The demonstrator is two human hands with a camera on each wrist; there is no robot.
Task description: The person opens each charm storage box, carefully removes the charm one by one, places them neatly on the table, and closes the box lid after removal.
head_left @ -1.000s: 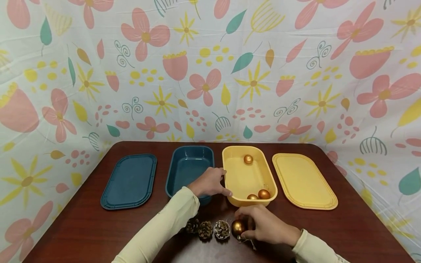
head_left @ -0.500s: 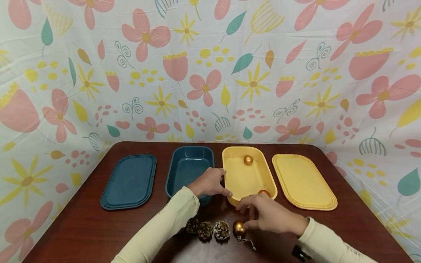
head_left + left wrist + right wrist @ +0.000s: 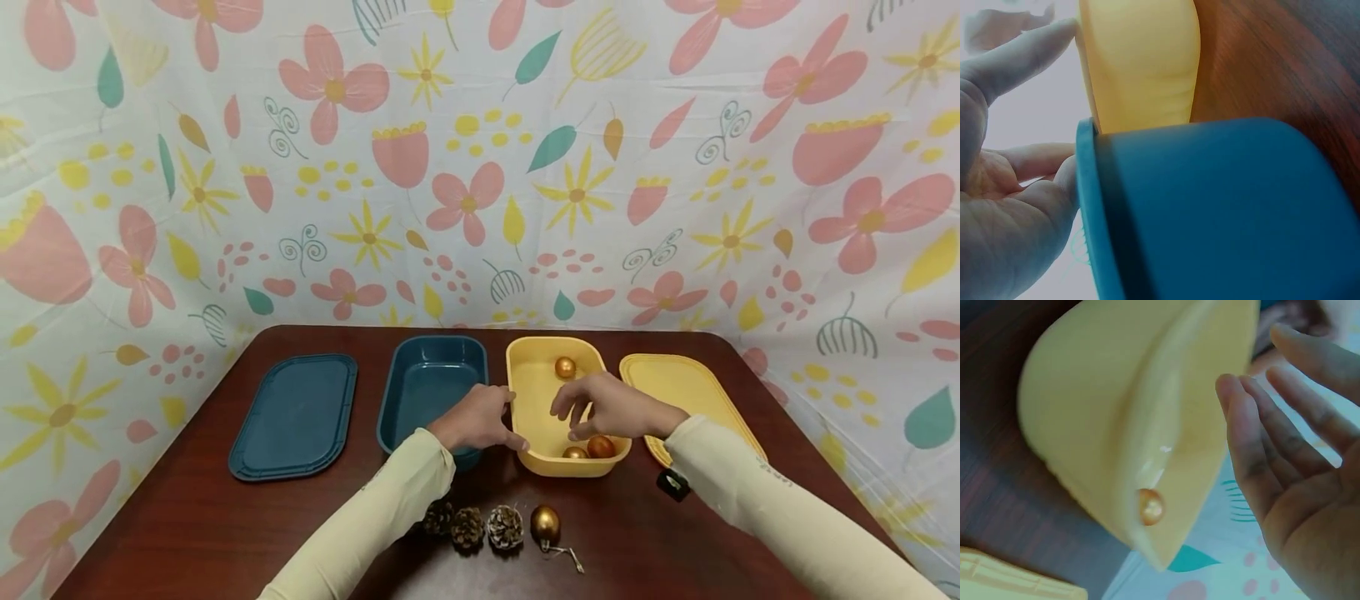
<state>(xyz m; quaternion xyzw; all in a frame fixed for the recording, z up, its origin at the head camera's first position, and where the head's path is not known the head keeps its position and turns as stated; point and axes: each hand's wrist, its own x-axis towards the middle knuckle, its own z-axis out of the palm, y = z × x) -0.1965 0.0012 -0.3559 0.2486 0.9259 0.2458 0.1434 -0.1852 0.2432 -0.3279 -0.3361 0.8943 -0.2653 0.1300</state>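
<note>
My left hand [image 3: 480, 417] rests at the gap between the blue and yellow boxes, its thumb and fingertips right at their rims. In the left wrist view the thumb reaches the yellow box's edge and other fingers lie by the blue rim. Over the yellow box [image 3: 536, 417] hovers my right hand [image 3: 611, 406], fingers loosely bent and holding nothing. Inside that box lie three gold Christmas baubles: one bauble [image 3: 566, 367] toward the back, a small bauble [image 3: 575, 452] and a darker bauble [image 3: 601, 447] at the near end. Another gold bauble [image 3: 545, 525], with a string loop, lies on the table.
Three pine cones [image 3: 506, 527] line up left of the loose bauble, the leftmost partly behind the left sleeve. The blue box [image 3: 431, 343] stands left of the yellow one. A blue lid [image 3: 295, 417] lies far left, a yellow lid [image 3: 678, 387] on the right, partly under the right arm.
My right hand has let go of the gold bauble on the table and moved up and forward over the yellow box. The left hand has stayed in place.
</note>
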